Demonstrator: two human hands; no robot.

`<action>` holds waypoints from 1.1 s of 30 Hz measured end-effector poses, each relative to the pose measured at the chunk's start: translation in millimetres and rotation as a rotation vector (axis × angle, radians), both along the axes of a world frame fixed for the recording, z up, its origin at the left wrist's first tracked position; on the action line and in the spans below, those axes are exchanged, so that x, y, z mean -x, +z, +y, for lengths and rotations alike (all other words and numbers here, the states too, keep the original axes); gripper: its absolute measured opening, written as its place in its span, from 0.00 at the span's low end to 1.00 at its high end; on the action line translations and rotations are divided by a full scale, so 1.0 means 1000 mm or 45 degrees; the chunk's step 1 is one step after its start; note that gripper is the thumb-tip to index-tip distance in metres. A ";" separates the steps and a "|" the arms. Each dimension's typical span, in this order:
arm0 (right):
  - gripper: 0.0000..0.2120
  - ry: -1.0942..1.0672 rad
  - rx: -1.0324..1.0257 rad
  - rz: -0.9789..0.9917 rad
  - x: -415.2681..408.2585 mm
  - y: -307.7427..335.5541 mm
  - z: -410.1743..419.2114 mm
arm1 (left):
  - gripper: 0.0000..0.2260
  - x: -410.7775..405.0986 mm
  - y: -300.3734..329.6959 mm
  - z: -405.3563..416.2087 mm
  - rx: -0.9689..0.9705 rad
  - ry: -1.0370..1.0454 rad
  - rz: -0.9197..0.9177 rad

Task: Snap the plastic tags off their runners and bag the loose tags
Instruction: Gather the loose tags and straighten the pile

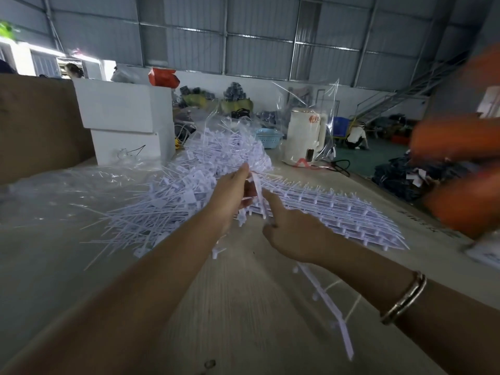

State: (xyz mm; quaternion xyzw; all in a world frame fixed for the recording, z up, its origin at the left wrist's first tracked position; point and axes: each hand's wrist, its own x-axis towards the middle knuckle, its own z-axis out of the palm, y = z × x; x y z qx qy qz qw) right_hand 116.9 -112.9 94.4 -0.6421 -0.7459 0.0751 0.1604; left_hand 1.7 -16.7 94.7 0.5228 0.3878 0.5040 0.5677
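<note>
Hands, two: left hand (230, 196) gripping one runner (257, 189), right hand (293, 234) pointing

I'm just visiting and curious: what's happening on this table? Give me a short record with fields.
Activity: a person separating white plastic tags from their runners
Left hand: raised, fingers curled round a white plastic strip
Right hand: index finger extended toward the strip; whether it touches is unclear
Loose tags: large heap, left and behind the hands
Unbroken runners: flat stack, right of the hands
Spent runner: lying near the right wrist
Clear bag: standing open behind the heap
Kettle: white, far side of the table
</note>
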 end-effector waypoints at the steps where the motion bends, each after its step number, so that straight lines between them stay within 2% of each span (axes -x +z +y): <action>1: 0.33 0.004 0.005 0.205 0.004 -0.004 0.001 | 0.20 0.001 0.000 0.001 0.042 -0.032 0.000; 3: 0.36 0.023 -0.115 0.485 0.009 -0.013 0.005 | 0.23 0.005 0.000 0.002 0.101 -0.053 0.065; 5: 0.32 0.014 -0.319 0.549 0.009 -0.023 0.011 | 0.26 0.009 -0.004 0.004 0.149 -0.053 0.170; 8: 0.20 -0.133 -0.479 0.460 0.005 -0.030 0.020 | 0.28 0.013 -0.012 -0.001 0.204 -0.123 0.241; 10: 0.16 -0.221 -0.484 0.375 0.009 -0.031 0.026 | 0.24 0.017 -0.019 -0.010 0.165 -0.175 0.294; 13: 0.17 -0.189 -0.507 0.378 0.024 -0.027 0.034 | 0.21 0.030 -0.036 -0.030 0.087 -0.353 0.393; 16: 0.21 -0.127 -0.661 0.330 0.036 -0.016 0.035 | 0.25 0.049 -0.047 -0.046 0.023 -0.581 0.238; 17: 0.22 -0.120 -0.724 0.334 0.039 -0.010 0.035 | 0.22 0.055 -0.048 -0.050 -0.029 -0.638 0.213; 21: 0.21 -0.069 -0.929 0.393 0.041 0.014 0.025 | 0.13 0.061 -0.052 -0.056 -0.287 -0.722 0.398; 26: 0.16 -0.123 -1.004 0.188 0.032 0.027 0.006 | 0.15 0.066 -0.050 -0.050 -0.184 -0.531 0.179; 30: 0.22 -0.203 -0.881 -0.117 0.029 0.017 -0.007 | 0.03 0.082 -0.057 -0.041 -0.164 -0.400 0.127; 33: 0.26 -0.136 -0.754 -0.253 0.034 -0.004 -0.014 | 0.10 0.101 -0.066 -0.036 -0.222 -0.375 0.272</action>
